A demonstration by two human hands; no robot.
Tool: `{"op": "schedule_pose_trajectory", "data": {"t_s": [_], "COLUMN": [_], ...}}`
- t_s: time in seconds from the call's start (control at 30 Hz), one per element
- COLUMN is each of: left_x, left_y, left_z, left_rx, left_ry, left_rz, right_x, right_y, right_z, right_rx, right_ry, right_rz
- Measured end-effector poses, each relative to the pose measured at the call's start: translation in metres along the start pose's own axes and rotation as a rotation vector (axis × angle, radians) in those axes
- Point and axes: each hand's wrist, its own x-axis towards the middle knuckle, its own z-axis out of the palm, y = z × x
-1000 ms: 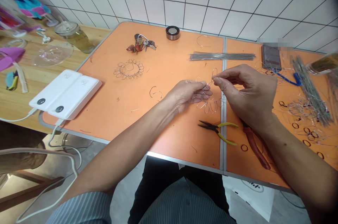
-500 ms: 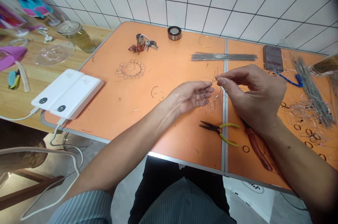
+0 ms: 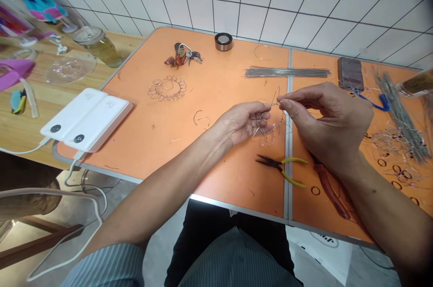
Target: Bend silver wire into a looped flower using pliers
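Observation:
My left hand (image 3: pixel 248 122) pinches a looped wire piece (image 3: pixel 267 138) between thumb and fingers, its thin loops hanging below the fingertips. Close on its right, my right hand (image 3: pixel 326 118) pinches the same wire piece near its top, where a narrow wire loop stands up. Beneath the hands lie yellow-handled pliers (image 3: pixel 282 167), jaws to the left. Red-handled pliers (image 3: pixel 331 192) are partly covered by my right forearm. A finished-looking wire ring of loops (image 3: pixel 167 88) rests flat on the orange table to the left.
The orange table (image 3: pixel 145 152) holds a bundle of straight wires (image 3: pixel 287 72), keys (image 3: pixel 186 55), a round metal lid (image 3: pixel 223 42) and a phone (image 3: pixel 350 74). At right are more wires (image 3: pixel 402 116) and small dark rings. White power banks (image 3: pixel 86 120) straddle the left edge.
My right hand has shifted slightly to the right. The wire piece has turned a little in my left fingers, its loops now lying differently. The tools on the table stay put.

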Motion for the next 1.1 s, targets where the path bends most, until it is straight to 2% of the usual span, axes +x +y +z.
{"op": "schedule_pose_trajectory", "data": {"t_s": [0.23, 0.47, 0.63, 0.73, 0.87, 0.9, 0.97, 1.1], "left_x": [-0.004, -0.007, -0.007, -0.006, -0.003, -0.002, -0.002, -0.004], "left_y": [0.004, 0.009, 0.01, 0.01, 0.011, 0.011, 0.011, 0.01], "left_z": [0.003, 0.002, 0.003, 0.001, -0.005, -0.007, -0.008, -0.006], "left_rx": [-0.02, -0.005, 0.032, 0.056, 0.063, 0.06, 0.052, 0.052], "left_ry": [0.033, 0.05, 0.08, 0.1, 0.111, 0.109, 0.1, 0.089], "left_rz": [0.008, 0.016, 0.014, 0.022, 0.054, 0.058, 0.06, 0.042], "right_x": [-0.004, -0.012, -0.015, -0.019, -0.042, -0.052, -0.075, -0.115], "right_y": [0.0, 0.011, 0.017, 0.015, 0.009, 0.008, 0.009, 0.022], "right_z": [0.0, 0.0, 0.002, -0.007, -0.04, -0.048, -0.059, -0.055], "right_rx": [-0.049, -0.021, -0.036, -0.054, -0.124, -0.177, -0.266, -0.387], "right_ry": [0.011, 0.025, 0.013, -0.019, -0.056, -0.079, -0.308, -0.543], "right_rz": [-0.083, -0.283, -0.363, -0.33, -0.133, -0.097, -0.087, -0.243]}}
